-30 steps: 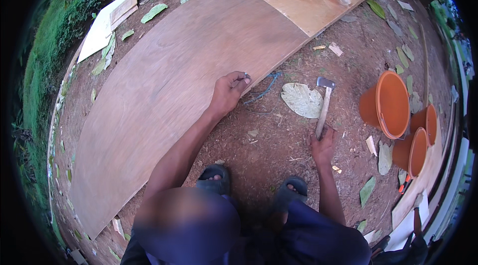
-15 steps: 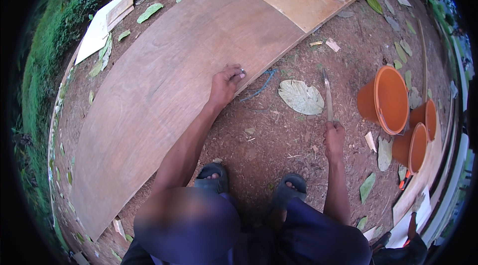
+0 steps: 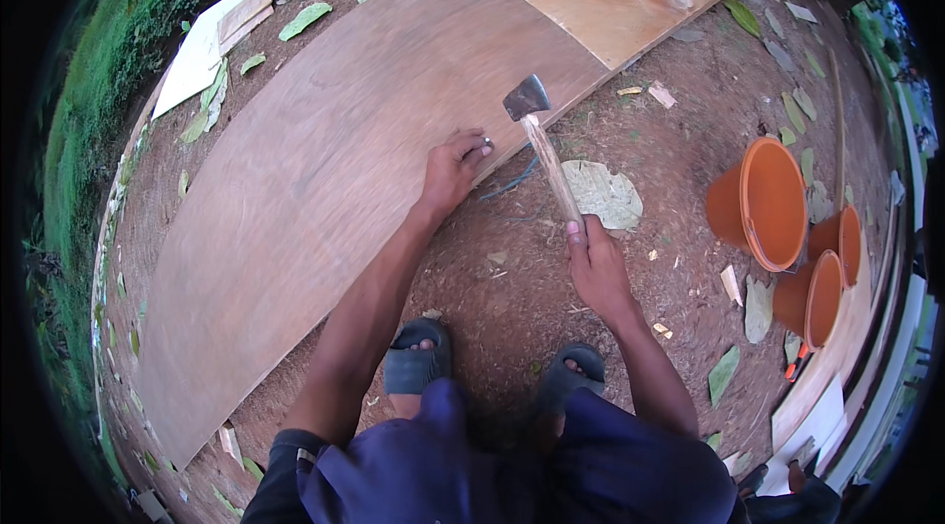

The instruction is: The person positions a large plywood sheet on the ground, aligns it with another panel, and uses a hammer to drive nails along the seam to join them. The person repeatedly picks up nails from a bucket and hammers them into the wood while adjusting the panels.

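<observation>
Seen from the head camera: right hand [image 3: 596, 268] clamped around wooden handle of hammer [image 3: 547, 156], its metal head raised over edge of brown plywood sheet [image 3: 315, 170], left hand [image 3: 451, 172] pinching small nail [image 3: 486, 141] there, orange buckets [image 3: 768, 204] nearby.

No packages, labels, signs or screens.

Soft, even daylight is falling across the scene, casting only faint shadows and no harsh glare. The fisheye lens is bending the plywood sheet [image 3: 325, 180] edges toward a black rim. The centre is staying sharp, while the hammer [image 3: 543, 145] head is looking slightly blurred.
</observation>
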A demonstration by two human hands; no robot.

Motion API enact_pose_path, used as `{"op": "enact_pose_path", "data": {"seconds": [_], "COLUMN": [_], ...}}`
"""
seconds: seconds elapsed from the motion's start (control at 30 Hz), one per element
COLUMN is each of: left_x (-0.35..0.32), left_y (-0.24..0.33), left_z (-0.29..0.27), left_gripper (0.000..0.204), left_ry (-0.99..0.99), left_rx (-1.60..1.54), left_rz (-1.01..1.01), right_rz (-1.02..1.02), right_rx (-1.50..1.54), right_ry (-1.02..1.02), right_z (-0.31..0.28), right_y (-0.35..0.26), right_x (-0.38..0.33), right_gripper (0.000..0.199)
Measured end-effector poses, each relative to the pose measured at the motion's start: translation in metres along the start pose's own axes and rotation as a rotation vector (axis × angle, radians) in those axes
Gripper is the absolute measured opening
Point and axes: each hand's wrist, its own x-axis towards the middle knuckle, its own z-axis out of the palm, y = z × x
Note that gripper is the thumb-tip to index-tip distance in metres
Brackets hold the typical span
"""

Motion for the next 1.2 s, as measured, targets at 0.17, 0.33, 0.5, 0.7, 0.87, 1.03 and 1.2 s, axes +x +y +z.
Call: {"op": "enact_pose_path", "data": {"seconds": [0.17, 0.33, 0.5, 0.7, 0.87, 1.03, 1.2], "left_x": [0.001, 0.0, 0.0, -0.002, -0.003, 0.001, -0.005], "left_y": [-0.002, -0.01, -0.017, -0.013, -0.011, 0.003, -0.013], "left_z": [-0.004, -0.001, 0.002, 0.001, 0.0, 0.002, -0.004], "left_gripper": [0.015, 0.015, 0.015, 0.014, 0.015, 0.015, 0.015], "left_ry": [-0.056, 0.007, 0.002, 0.016, 0.02, -0.01, 0.019], "left_rx": [0.033, 0.041, 0.037, 0.075, 0.079, 0.06, 0.079], "left_rz": [-0.016, 0.05, 0.067, 0.05, 0.043, 0.017, 0.036], "right_rz": [-0.094, -0.043, -0.021, -0.147, -0.263, 0.021, -0.22], "right_rx": [-0.192, -0.149, -0.151, -0.072, 0.039, -0.227, -0.029], "right_ry": [-0.067, -0.056, -0.076, 0.045, 0.179, -0.11, 0.08], "right_z": [0.007, 0.01, 0.008, 0.002, 0.0, 0.017, 0.003], "right_y": [-0.011, -0.018, -0.019, -0.034, -0.046, -0.01, -0.051], "right_x": [0.0, -0.005, 0.0, -0.004, -0.014, 0.004, -0.007], "right_gripper": [0.037, 0.037, 0.037, 0.034, 0.034, 0.036, 0.033]}}
